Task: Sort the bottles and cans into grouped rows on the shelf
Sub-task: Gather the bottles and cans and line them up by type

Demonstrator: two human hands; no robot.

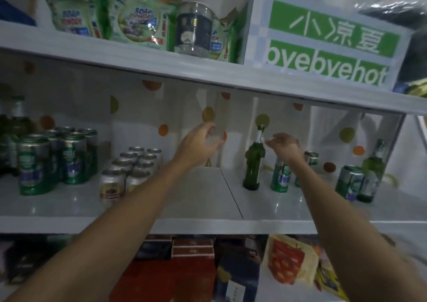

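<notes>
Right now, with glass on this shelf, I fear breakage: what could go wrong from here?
The right hand hovers beside the neck of the tall green bottle; a knock could topple it onto the green can next to it. The left hand seems to grip a blurred clear bottle, which might slip.

Box (pixel 323 40): "byebyehot"; bags (pixel 136 22): "SOAP POWDER"

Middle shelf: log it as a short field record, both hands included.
left hand: curled round a clear bottle, blurred
right hand: open, fingers near the green bottle's neck
left side: green cans grouped; silver cans grouped beside them
right side: loose cans and second green bottle, unsorted
</notes>
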